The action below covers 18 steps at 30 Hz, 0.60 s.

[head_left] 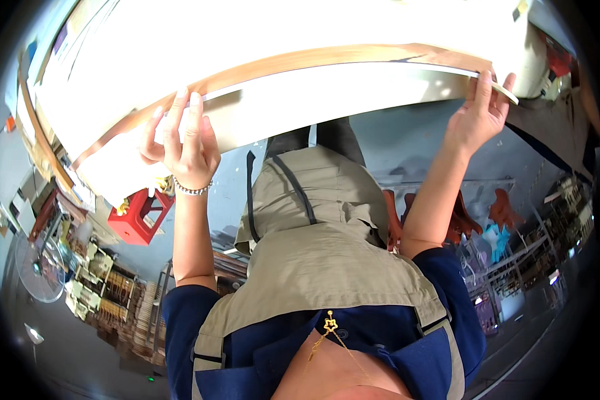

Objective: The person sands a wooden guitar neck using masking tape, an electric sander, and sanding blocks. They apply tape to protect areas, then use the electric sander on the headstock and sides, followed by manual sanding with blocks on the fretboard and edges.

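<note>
A long, thin, brown wooden strip [327, 57] runs along the near side of a brightly lit white worktop [247, 27]. A thin pale edge shows along its near side. My left hand [183, 143] is toward the strip's left part, fingers stretched and spread, the fingertips touching or just over its near edge. At the right end, my right hand [477, 117] has its fingers curled round the pale tip [507, 92] of a strip. Glare hides whether the brown and pale parts are one piece. A beaded bracelet [193, 190] circles my left wrist.
A red plastic stool [140, 217] stands below the bench at left, with a fan [40, 267] farther out. Another person's apron [553, 127] shows at far right. Racks [513, 260] and reddish-brown shaped pieces [505, 210] are behind me on the right.
</note>
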Available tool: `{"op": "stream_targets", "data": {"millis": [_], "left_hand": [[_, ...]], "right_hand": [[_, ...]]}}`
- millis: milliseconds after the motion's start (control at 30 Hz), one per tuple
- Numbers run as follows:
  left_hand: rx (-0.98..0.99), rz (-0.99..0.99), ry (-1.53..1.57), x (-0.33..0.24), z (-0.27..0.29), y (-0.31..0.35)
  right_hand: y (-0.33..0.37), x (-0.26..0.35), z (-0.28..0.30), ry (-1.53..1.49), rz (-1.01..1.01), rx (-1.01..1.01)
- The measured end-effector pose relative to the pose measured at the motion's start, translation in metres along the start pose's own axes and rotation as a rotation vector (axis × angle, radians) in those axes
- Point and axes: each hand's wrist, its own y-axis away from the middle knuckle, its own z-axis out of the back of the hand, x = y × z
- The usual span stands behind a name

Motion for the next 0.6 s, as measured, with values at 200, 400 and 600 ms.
{"op": "stream_targets", "data": {"millis": [200,400,600], "left_hand": [[0.045,-0.047,0.129,-0.043,-0.008,-0.025],[0.117,-0.068,0.148,-0.086,-0.016,-0.049],[0.11,-0.134,0.167,-0.128,-0.026,-0.071]], "right_hand": [[0.001,0.0,-0.002,-0.033,0.016,0.01],[0.002,0.0,-0.001,-0.056,-0.016,0.003],[0.003,0.006,-0.003,-0.037,-0.023,0.003]]}}
